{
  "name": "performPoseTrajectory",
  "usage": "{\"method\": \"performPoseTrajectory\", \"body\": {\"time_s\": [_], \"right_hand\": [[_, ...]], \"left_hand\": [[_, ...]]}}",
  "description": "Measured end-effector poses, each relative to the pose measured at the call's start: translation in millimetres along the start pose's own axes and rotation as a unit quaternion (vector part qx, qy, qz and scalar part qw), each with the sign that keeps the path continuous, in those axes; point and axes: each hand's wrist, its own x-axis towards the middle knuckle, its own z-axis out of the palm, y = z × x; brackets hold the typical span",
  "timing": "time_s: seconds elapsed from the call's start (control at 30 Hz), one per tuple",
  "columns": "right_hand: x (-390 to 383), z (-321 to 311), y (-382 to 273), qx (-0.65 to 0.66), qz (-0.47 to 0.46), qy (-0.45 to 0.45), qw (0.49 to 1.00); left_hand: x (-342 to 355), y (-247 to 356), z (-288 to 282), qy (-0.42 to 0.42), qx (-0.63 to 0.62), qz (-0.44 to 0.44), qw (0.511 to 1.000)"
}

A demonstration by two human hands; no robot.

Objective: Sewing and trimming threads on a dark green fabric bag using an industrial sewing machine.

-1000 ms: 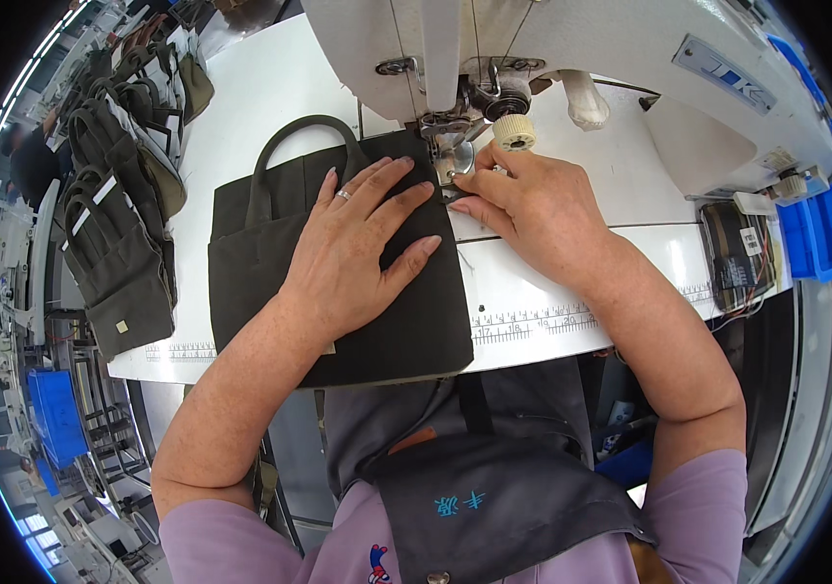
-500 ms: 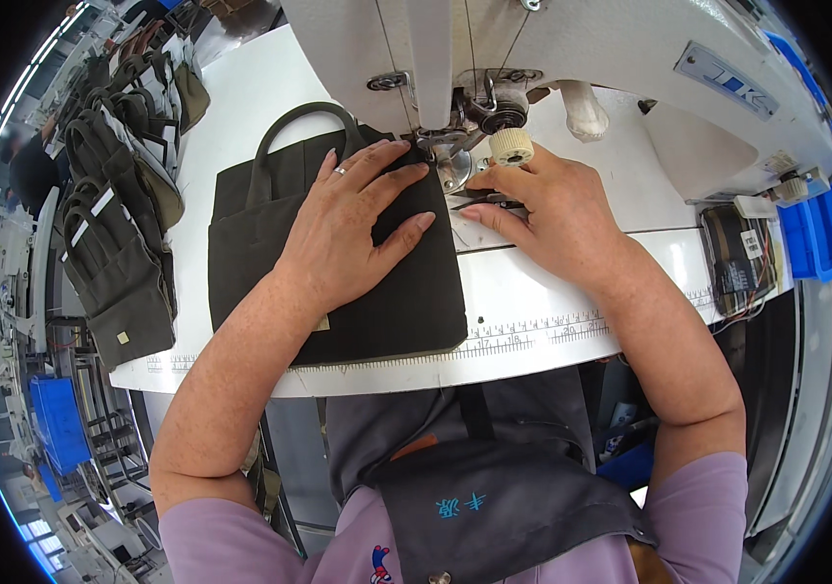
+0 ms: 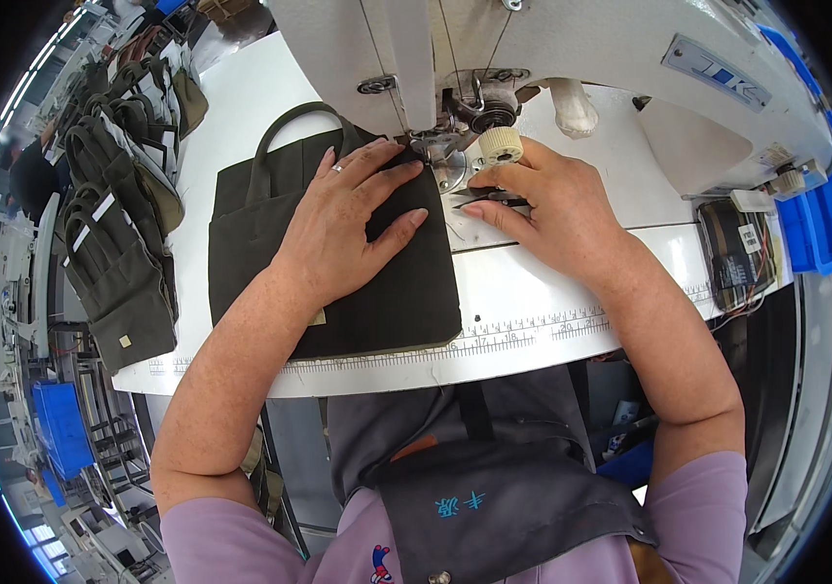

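A dark olive fabric bag with a looped handle lies flat on the white table. Its upper right edge is at the needle area of a sewing machine. My left hand rests on the bag with fingers spread, a ring on one finger, the fingertips close to the presser foot. Beside the machine's cream knob, my right hand is curled around small dark thread snips, partly hidden by the fingers. The snips' tips point toward the bag's right edge.
Several similar olive bags hang or lie in a row at the left. A ruler strip runs along the table's front edge. At the right are a dark box with wires and a blue bin.
The view has shifted slightly, so the machine appears a little further left. The bag's lower right corner sits slightly further left and up. Both hands keep nearly the same pose.
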Motion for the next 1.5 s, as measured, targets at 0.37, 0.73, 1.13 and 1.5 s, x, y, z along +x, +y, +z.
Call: {"method": "performPoseTrajectory", "body": {"time_s": [0.37,0.73,1.13,1.5], "right_hand": [[3.2,-0.4,-4.7,-0.03,-0.024,0.001,0.999],[20.8,6.1,16.1,0.462,0.188,-0.098,0.861],[10.9,9.9,-3.1,-0.067,-0.068,-0.073,0.993],[13.9,10.5,-7.4,-0.098,-0.048,-0.092,0.99]], "left_hand": [[-3.1,1.9,-6.4,-0.037,0.0,0.003,0.999],[-2.8,3.7,-4.3,-0.033,-0.005,0.008,0.999],[-3.4,8.4,-1.1,-0.023,-0.023,-0.006,0.999],[-1.9,0.9,-0.9,-0.006,-0.026,-0.009,1.0]]}}
